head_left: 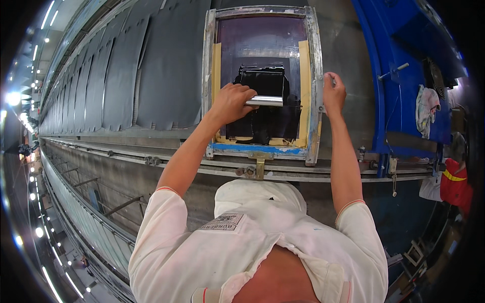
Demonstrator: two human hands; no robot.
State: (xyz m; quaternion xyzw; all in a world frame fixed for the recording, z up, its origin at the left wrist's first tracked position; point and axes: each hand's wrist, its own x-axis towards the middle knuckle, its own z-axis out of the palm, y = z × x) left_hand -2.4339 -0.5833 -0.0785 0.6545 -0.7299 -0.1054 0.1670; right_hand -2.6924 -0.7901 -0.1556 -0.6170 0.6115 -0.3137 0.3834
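L hand (pixel 233 102) is clenched round the near end of a silver bar (pixel 268 100), palm down; the bar's free end is pointed to the R. The bar is held crosswise over the black ink (pixel 275 118), abt mid-width of the printing frame (pixel 314 60). Ink is spread in a rough, wet-looking patch on the lower half of the mesh (pixel 260 35), w/ ragged edges; the upper mesh is seen as dark purple.

R hand (pixel 334 93) is held just beside the frame's R rail, fingers curled & thumb up nr the fingertips; whether the rail is gripped or only touched can't be told.

Yellow tape (pixel 304 76) is stuck down both inner sides of the frame, & blue tape (pixel 257 148) along the near rail. A brass-coloured bracket (pixel 260 169) is set below, at the bench edge. The frame is laid on the bench (pixel 346 55); dark sheets (pixel 169 70) are lined up in a long row to the L. On the R, a stained rag (pixel 426 108) is hung on the blue machine (pixel 371 86), w/ a red cloth (pixel 452 184) nr the far R edge.
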